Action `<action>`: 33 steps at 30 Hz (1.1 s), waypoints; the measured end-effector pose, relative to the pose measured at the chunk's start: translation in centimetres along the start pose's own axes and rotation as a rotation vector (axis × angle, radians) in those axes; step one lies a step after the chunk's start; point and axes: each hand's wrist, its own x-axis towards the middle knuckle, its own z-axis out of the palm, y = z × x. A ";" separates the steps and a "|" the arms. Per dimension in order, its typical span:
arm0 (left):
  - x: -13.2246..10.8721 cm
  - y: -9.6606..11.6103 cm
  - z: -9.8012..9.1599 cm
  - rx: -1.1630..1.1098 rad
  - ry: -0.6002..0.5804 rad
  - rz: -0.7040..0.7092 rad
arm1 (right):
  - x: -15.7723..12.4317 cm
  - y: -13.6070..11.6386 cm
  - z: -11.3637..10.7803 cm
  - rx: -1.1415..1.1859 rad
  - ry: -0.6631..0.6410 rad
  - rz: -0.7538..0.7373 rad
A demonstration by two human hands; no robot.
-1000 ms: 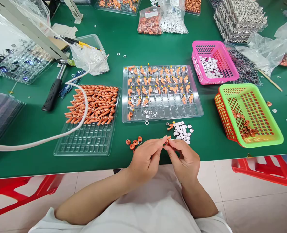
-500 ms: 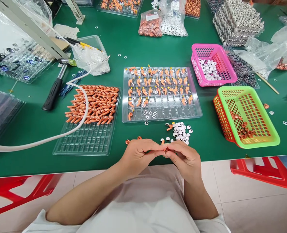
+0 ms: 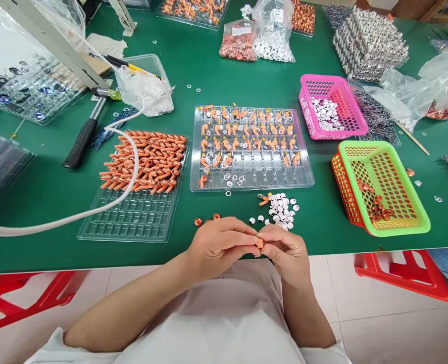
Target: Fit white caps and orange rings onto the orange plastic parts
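Note:
My left hand (image 3: 224,245) and my right hand (image 3: 287,253) meet at the table's front edge, fingertips closed together on a small orange plastic part (image 3: 260,243). Most of that part is hidden by the fingers. Just beyond them lies a pile of white discs (image 3: 281,210), with an orange curved piece (image 3: 264,199) at its left. A few round orange pieces (image 3: 198,222) lie by my left knuckles. Farther out, a clear compartment tray (image 3: 252,174) carries rows of curved orange pieces and several loose white rings.
At left are a tray of orange tubes (image 3: 148,162), a white hose (image 3: 76,218) crossing it and a hammer (image 3: 82,141). To the right stand a green basket (image 3: 409,192) and a pink basket (image 3: 309,114). Bags (image 3: 239,43) and stacked grey parts (image 3: 369,45) lie farther back.
Between my fingertips the orange part has turned, so a rounded orange face now shows. Both hands stay together and sit slightly lower. The view has shifted a little.

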 end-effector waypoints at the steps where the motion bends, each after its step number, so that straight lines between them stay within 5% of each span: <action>1: 0.0 0.0 -0.1 0.008 -0.008 0.011 | 0.0 0.1 0.0 0.009 -0.001 0.007; 33: -0.5 0.5 -0.4 0.143 -0.038 0.050 | 0.0 -0.1 -0.3 -0.109 -0.032 -0.102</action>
